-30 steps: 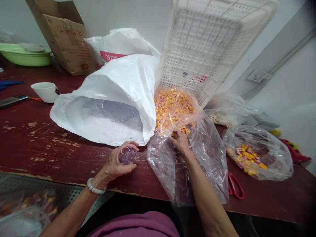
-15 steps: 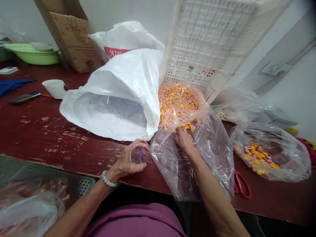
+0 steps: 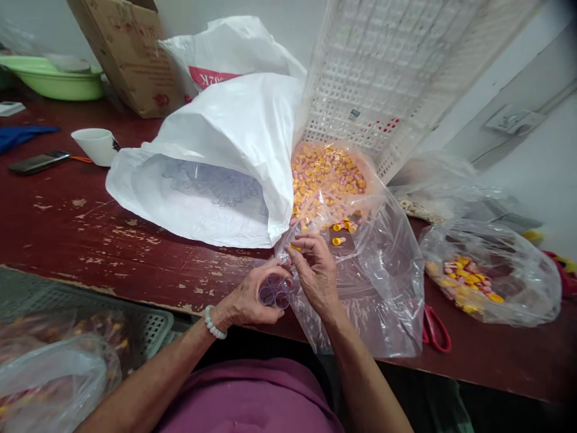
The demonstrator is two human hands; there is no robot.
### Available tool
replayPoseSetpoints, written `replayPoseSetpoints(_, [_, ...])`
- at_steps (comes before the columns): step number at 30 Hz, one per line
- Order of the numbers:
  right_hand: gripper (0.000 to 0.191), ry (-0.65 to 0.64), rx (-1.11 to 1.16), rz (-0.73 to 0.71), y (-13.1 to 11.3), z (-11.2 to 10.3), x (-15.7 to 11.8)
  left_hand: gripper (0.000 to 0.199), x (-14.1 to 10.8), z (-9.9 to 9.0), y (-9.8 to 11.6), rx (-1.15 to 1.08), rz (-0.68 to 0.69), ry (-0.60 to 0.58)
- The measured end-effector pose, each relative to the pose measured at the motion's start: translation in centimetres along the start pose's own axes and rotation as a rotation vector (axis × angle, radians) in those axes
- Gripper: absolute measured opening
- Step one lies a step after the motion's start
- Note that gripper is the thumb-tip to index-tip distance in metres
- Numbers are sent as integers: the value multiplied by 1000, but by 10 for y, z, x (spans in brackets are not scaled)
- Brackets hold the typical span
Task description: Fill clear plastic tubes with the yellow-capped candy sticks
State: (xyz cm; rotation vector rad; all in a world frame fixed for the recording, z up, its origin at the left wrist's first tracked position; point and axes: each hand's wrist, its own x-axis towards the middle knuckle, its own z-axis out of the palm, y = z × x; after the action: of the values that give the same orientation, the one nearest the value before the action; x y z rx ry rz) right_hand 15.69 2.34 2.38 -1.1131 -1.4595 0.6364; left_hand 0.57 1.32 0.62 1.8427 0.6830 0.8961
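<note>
My left hand [image 3: 252,294] is wrapped round several clear tubes [image 3: 274,293], their round open ends facing up, near the table's front edge. Close beside them, my right hand [image 3: 315,267] pinches a small yellow cap [image 3: 295,247] between thumb and finger. Many yellow and pink caps [image 3: 327,174] fill a clear plastic bag [image 3: 383,294], and one cap [image 3: 338,241] lies apart near its mouth. To the left, a white sack [image 3: 234,126] lies open with more clear tubes [image 3: 216,183] inside.
A white plastic crate [image 3: 360,72] stands behind the caps. On the right are red scissors [image 3: 436,329] and another clear bag [image 3: 527,282] holding caps. A white cup [image 3: 95,146], a phone [image 3: 39,162], a cardboard box [image 3: 130,57] and a green basin [image 3: 58,81] are on the left.
My right hand has moved left from the cap pile to the tubes, now with a yellow cap in its fingers. My left hand has shifted slightly right with the tubes. The view has shifted a little.
</note>
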Motion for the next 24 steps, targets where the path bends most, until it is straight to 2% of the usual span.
replayPoseSetpoints(3, [12,-91,-104,-35,0,-8,-7,42,-2,-1,-3,-91,-60,3])
replayPoseSetpoints(8, [20,-144,-202,-119,4,-14,-21,42,-3,-2,-6,-216,-168,7])
replayPoseSetpoints(12, [26,-202,-228,-110,12,-20,-14,41,4,-5,-7,-311,-193,32])
replayPoseSetpoints(15, [30,-103,-418,-78,37,-45,12,41,8,-8,-8,-326,-202,50])
replayPoseSetpoints(17, [31,-48,-711,-37,62,-70,31,41,8,-9,-9,-336,-211,71])
replayPoseSetpoints(19, [37,-150,-981,37,89,-92,47,42,5,-10,-10,-335,-219,94])
replayPoseSetpoints(21, [40,-273,-1108,54,109,-108,56,42,3,-10,-10,-305,-220,105])
replayPoseSetpoints(23, [36,-294,-1119,40,118,-114,59,41,2,-10,-9,-257,-219,96])
replayPoseSetpoints(24, [33,-249,-1085,30,118,-114,58,41,2,-10,-8,-233,-220,87])
